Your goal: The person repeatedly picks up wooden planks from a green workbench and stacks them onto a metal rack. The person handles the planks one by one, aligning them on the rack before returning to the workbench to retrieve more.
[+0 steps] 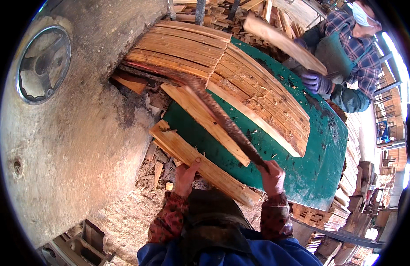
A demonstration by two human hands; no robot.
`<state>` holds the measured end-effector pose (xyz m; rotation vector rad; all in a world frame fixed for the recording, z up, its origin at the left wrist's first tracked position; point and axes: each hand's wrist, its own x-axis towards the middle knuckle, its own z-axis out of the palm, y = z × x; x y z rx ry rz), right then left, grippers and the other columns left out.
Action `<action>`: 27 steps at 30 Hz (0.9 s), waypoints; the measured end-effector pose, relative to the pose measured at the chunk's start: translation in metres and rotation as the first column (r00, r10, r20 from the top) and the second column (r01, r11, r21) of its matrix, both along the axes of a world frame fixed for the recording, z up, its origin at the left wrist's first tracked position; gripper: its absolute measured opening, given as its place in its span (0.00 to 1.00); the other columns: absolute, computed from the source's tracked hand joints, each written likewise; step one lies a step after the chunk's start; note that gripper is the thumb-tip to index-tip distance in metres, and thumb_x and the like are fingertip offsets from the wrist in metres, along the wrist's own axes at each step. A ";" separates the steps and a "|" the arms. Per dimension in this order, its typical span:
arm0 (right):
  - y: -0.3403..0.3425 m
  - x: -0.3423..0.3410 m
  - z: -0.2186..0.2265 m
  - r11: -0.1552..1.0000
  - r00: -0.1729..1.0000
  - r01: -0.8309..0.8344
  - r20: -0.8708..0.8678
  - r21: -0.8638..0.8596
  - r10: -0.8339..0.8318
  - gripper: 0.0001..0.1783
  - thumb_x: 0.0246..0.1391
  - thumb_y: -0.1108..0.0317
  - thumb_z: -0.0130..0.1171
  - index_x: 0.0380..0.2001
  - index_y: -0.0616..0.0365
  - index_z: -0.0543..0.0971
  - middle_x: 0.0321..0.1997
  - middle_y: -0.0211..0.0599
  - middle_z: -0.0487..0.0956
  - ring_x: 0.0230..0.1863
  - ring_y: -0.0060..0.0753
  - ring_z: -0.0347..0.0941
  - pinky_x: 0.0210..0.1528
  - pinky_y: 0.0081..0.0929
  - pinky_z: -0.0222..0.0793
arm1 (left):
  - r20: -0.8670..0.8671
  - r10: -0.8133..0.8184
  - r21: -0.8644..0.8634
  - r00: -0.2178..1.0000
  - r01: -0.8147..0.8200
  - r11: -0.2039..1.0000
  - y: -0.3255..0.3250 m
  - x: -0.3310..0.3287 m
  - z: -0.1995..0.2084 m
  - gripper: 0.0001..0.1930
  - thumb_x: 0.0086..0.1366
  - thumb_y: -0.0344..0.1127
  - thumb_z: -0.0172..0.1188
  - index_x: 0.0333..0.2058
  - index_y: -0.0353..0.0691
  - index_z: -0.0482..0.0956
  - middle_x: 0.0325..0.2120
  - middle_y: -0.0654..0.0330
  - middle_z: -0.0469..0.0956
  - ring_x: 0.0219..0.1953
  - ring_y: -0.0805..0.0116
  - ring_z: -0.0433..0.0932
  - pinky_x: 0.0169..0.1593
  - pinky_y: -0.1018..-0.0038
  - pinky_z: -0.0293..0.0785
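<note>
My left hand (185,179) is closed on the near edge of a pale wooden board (205,166), thumb on top, at the near edge of the green table. My right hand (272,178) grips the near end of a long, dark, bark-edged wood strip (229,124), which slants away to the far left and is blurred along part of its length. Between these two pieces lies another pale board (205,120), partly under the strip. Beyond it, two rows of boards (262,93) lie side by side, end to end with a jagged seam.
The green table (313,177) carries dark bark scraps. On the left stands a large dusty panel (94,159) with a metal handwheel (44,64). A masked, gloved co-worker (347,57) holds a thick plank (284,44) at the far right. Wood scraps pile up behind; sawdust (125,208) covers the floor.
</note>
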<state>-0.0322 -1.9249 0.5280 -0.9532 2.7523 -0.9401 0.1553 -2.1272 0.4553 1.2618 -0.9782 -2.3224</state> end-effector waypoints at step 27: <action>-0.094 -0.008 -0.044 0.900 0.867 -0.394 -0.249 0.188 0.432 0.33 0.39 0.63 0.70 0.51 0.58 0.73 0.57 0.50 0.64 0.59 0.56 0.59 0.56 0.48 0.61 | 0.131 0.192 -0.252 0.973 -0.155 0.955 0.010 -0.019 -0.014 0.18 0.54 0.36 0.71 0.38 0.29 0.79 0.32 0.59 0.81 0.33 0.73 0.78 0.38 0.76 0.75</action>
